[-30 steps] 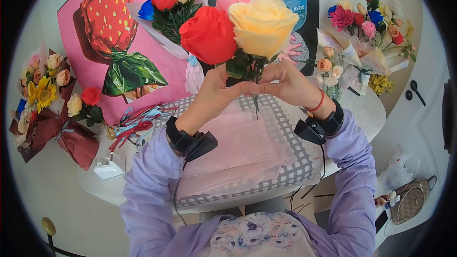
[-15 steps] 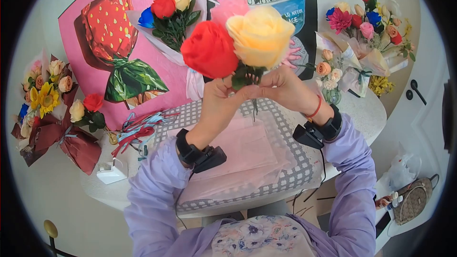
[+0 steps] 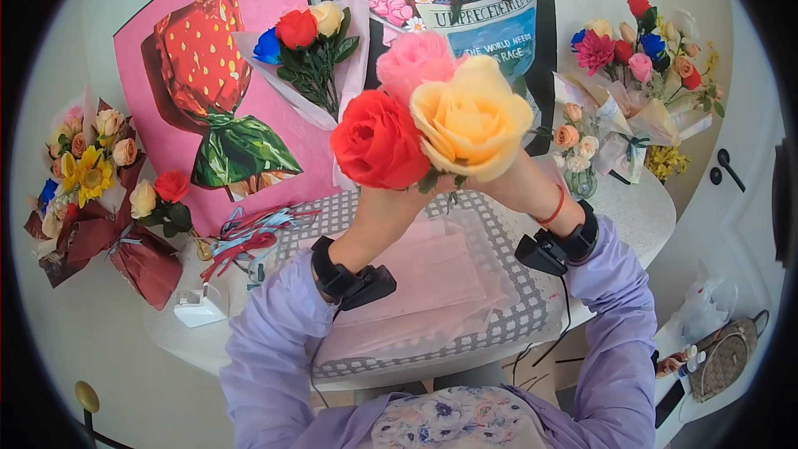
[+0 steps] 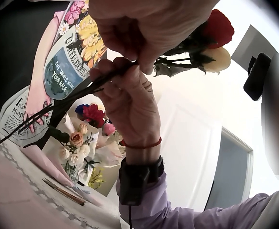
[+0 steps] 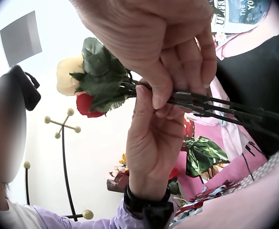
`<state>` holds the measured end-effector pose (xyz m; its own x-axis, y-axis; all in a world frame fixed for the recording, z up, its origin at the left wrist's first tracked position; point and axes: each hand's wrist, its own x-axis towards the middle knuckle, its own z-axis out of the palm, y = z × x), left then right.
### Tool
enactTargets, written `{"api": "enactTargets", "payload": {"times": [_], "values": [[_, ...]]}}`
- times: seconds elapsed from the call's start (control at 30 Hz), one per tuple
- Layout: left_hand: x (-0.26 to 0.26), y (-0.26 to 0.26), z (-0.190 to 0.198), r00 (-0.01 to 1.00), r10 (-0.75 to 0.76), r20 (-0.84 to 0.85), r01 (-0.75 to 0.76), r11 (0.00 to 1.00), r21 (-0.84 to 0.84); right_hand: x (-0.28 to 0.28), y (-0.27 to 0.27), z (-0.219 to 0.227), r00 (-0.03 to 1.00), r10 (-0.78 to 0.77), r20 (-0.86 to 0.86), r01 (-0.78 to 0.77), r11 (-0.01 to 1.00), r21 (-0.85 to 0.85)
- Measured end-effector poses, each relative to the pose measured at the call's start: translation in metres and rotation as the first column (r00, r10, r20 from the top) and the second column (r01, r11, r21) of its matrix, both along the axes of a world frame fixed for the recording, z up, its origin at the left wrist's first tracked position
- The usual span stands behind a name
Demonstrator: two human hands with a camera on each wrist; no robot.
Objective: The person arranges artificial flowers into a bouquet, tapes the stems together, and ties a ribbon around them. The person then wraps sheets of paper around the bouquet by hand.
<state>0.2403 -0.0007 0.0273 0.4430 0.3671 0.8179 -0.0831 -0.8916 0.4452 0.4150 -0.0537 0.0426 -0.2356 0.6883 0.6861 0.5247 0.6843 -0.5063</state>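
Three artificial roses are held up together over the table: a red rose [image 3: 378,140], a pale yellow rose [image 3: 472,120] and a pink rose [image 3: 416,66]. In the head view the blooms hide most of the fingers. My left hand [image 4: 153,24] pinches the dark stems [image 5: 215,106] just below the green leaves [image 5: 103,76]. Close against it, my right hand [image 5: 149,36] also grips the stems with thumb and fingers. The stem ends stick out past both hands toward the table, as the left wrist view shows.
Pale pink wrapping sheets [image 3: 407,274] lie on the grey-and-white checked cloth [image 3: 519,324]. At the left are ribbons [image 3: 245,241], a white tape dispenser [image 3: 201,305] and a dark-red wrapped bouquet [image 3: 125,233]. Another wrapped bouquet [image 3: 303,58] stands behind; more flowers [image 3: 640,75] stand at right.
The roses have come lower in the head view, and their blooms have tipped to face the camera, covering the fingers. Both hands still hold the stems.
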Motion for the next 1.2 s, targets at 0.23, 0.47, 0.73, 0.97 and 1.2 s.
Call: {"api": "enactTargets", "payload": {"times": [0.23, 0.47, 0.73, 0.97, 1.2], "values": [[-0.002, 0.010, -0.007, 0.992, 0.124, 0.011, -0.122, 0.961, 0.248, -0.011, -0.013, 0.010, 0.982, 0.167, -0.093, -0.144, 0.967, 0.210], [-0.003, -0.002, 0.019, 0.985, -0.125, 0.122, 0.155, 0.947, -0.282, -0.002, -0.011, 0.017, 0.995, 0.089, -0.041, -0.093, 0.989, -0.114], [-0.014, 0.007, 0.031, 0.923, -0.318, 0.218, 0.384, 0.815, -0.435, 0.014, -0.020, 0.016, 0.970, 0.179, -0.166, -0.206, 0.964, -0.168], [-0.014, 0.009, 0.030, 0.936, -0.292, 0.198, 0.351, 0.815, -0.461, -0.011, -0.025, 0.005, 0.994, -0.098, 0.051, 0.080, 0.956, 0.281], [-0.015, 0.010, 0.029, 0.937, -0.294, 0.188, 0.348, 0.831, -0.434, -0.007, -0.022, 0.005, 0.988, -0.147, -0.055, 0.156, 0.964, 0.217]]}}
